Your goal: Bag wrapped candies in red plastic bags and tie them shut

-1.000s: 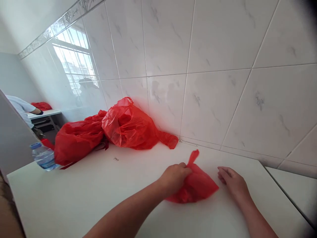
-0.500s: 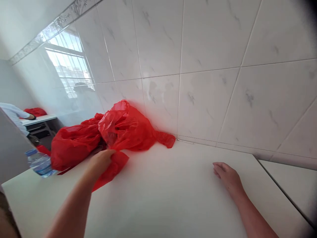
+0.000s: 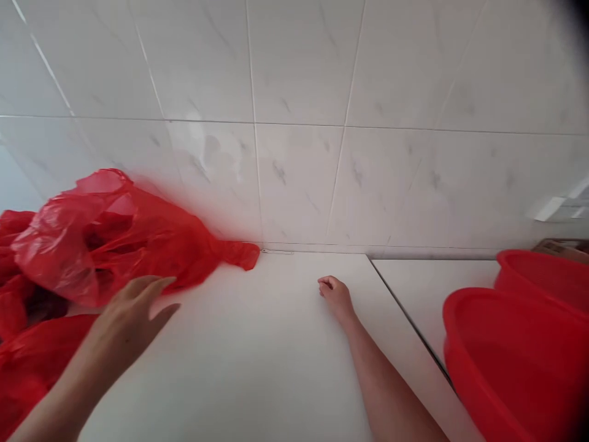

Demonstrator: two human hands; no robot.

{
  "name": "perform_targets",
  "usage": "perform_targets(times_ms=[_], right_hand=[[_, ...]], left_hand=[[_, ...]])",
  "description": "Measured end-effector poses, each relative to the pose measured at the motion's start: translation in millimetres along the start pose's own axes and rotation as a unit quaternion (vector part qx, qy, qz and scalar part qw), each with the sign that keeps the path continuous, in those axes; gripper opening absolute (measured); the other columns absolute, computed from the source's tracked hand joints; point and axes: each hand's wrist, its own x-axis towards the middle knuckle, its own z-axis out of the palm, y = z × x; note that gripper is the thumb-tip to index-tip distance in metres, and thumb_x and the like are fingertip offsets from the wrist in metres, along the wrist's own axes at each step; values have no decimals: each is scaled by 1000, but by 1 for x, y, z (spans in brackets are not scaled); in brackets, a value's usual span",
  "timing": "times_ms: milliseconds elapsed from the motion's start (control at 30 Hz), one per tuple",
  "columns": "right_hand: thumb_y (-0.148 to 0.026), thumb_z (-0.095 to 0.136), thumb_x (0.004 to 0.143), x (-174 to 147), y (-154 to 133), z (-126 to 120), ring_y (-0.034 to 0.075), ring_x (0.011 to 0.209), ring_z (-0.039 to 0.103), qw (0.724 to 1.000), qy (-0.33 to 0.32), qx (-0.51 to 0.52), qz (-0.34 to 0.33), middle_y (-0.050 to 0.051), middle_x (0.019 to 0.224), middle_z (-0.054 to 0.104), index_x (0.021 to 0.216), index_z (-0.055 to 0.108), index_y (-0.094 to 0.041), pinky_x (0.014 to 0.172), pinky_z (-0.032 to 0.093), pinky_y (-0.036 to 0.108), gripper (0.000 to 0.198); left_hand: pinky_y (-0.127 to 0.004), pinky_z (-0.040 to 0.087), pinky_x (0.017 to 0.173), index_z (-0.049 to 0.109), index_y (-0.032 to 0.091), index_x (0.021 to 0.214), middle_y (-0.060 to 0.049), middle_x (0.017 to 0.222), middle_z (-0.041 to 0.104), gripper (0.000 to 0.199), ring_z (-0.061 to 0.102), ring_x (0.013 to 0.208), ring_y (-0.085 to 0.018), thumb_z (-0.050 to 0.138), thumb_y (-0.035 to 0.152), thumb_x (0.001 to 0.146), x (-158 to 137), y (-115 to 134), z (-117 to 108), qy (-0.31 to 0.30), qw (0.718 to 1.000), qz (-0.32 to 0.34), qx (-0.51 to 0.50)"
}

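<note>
1. Our left hand [image 3: 126,322] is open, thumb apart from the fingers, in front of the large red bag [image 3: 151,239]; we cannot tell whether it touches the film.
2. That bag slumps at the far left of the table [image 3: 248,350], by the tiled wall [image 3: 294,184]. A flatter red bag [image 3: 50,344] lies at the near left.
3. We judge both bags light, limp, slippery and easily torn. A gathered fold, such as the large bag's narrow tail [image 3: 242,253], should give us a surer hold than one loose layer.
4. Our right hand [image 3: 335,296] is loosely closed over the table, with nothing visible in it.
5. Two red tubs stand at the right, the near tub [image 3: 460,299] partly covering the far tub [image 3: 506,260].
</note>
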Motion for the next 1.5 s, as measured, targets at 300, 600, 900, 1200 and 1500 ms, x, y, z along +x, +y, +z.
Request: perform_targets(times_ms=[300,600,900,1200,1500], right_hand=[[-31,49,84,-16,-7,-4,15,78,57,1000,5,-4,-12,2,87,64,94,62,-19,73,46,30,20],[-27,47,85,-20,-10,0,17,89,57,999,33,-30,-28,4,101,63,94,62,-19,80,46,32,19],[-28,54,90,-25,-12,5,14,87,57,994,42,-75,-63,4,101,61,91,62,-15,81,48,34,16],[-14,45,84,-43,-12,10,12,95,59,983,41,-147,-100,3,109,59,97,63,-20,87,48,26,23],[-18,53,83,-110,-20,23,17,125,45,946,-21,-284,-156,3,130,55,113,65,-21,107,36,29,33]], left_hand=[[-48,40,104,52,25,130,-10,147,40,45,43,131,-29,47,41,88,-1,88,128,-180,967,96,-155],[-49,27,112,50,26,135,-6,150,35,49,32,138,-27,38,46,92,-16,83,137,-218,960,117,-131],[-50,30,110,52,25,133,-7,149,36,48,36,136,-28,39,44,92,-15,80,140,-209,960,124,-137],[-50,30,111,52,23,134,-6,150,34,52,33,138,-29,38,47,91,-14,76,146,-219,960,132,-117],[-48,30,110,56,21,130,-9,148,38,52,35,136,-31,42,46,87,-12,74,155,-202,962,123,-138]])
